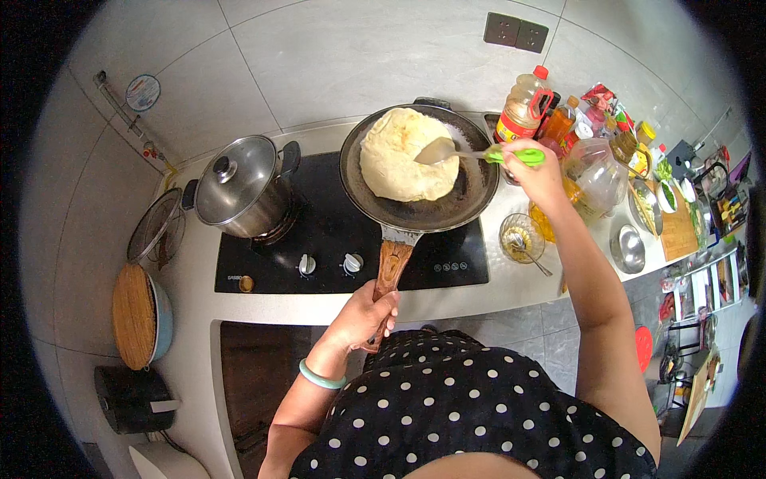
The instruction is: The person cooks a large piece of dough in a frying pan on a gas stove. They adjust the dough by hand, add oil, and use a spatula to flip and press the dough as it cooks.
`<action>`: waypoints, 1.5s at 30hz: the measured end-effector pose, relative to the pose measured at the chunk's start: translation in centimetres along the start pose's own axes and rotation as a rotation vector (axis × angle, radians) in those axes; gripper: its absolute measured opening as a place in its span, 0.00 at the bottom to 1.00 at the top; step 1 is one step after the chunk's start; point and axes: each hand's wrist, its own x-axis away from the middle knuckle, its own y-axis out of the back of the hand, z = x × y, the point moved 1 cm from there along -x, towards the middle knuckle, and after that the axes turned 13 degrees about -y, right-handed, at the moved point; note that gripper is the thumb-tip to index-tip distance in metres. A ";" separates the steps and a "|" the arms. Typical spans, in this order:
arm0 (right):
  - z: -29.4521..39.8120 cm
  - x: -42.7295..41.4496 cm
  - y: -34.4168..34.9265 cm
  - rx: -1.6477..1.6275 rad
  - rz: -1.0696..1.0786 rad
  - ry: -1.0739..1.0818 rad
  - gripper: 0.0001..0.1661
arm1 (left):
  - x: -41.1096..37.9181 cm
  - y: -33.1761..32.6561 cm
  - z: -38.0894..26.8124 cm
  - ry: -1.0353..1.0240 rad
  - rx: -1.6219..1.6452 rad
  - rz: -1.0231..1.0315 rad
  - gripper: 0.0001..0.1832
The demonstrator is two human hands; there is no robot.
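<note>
A round, pale dough flatbread [401, 161] lies in a dark frying pan [419, 215] over the right side of the black glass gas hob [335, 179]. My left hand [365, 314] is wrapped around the pan's wooden handle [392, 269]. Above the pan's right side, my right hand [534, 172] grips the green handle of a metal spoon [440, 151]. The spoon's bowl rests on or just over the flatbread's right half; contact is hard to tell. The burner under the pan is hidden.
A lidded steel pot [242, 188] stands on the left burner. Right of the hob are a glass bowl [522, 238] with a small spoon, a large oil bottle [520, 108], several other bottles and a steel bowl [628, 248]. A wood-covered blue basin [161, 323] sits at left.
</note>
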 end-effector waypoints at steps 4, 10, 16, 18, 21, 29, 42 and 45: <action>2.2 0.3 0.0 0.046 0.046 0.032 0.08 | 0.3 0.0 -0.2 -0.003 0.021 -0.017 0.10; 6.5 3.6 4.1 0.056 0.074 0.067 0.05 | 0.0 0.3 0.7 -0.028 0.068 0.016 0.09; 6.9 5.6 5.3 0.240 0.042 -0.077 0.05 | -0.1 0.2 0.5 -0.019 0.067 0.024 0.09; 6.7 6.4 4.6 0.222 0.048 -0.127 0.05 | -0.1 0.2 0.4 -0.016 0.060 0.017 0.09; 6.3 8.4 3.1 0.205 0.112 -0.008 0.06 | 0.0 0.2 0.4 -0.015 0.052 0.011 0.09; 3.8 9.6 -2.3 0.180 0.352 0.284 0.14 | 0.0 0.3 0.4 -0.028 0.052 0.032 0.10; 5.2 0.4 -1.6 -0.533 0.014 -0.286 0.15 | 0.0 0.2 0.4 -0.033 0.097 0.022 0.10; 6.1 0.5 -1.0 -0.463 0.000 -0.355 0.15 | 0.0 0.3 0.4 -0.035 0.101 0.027 0.10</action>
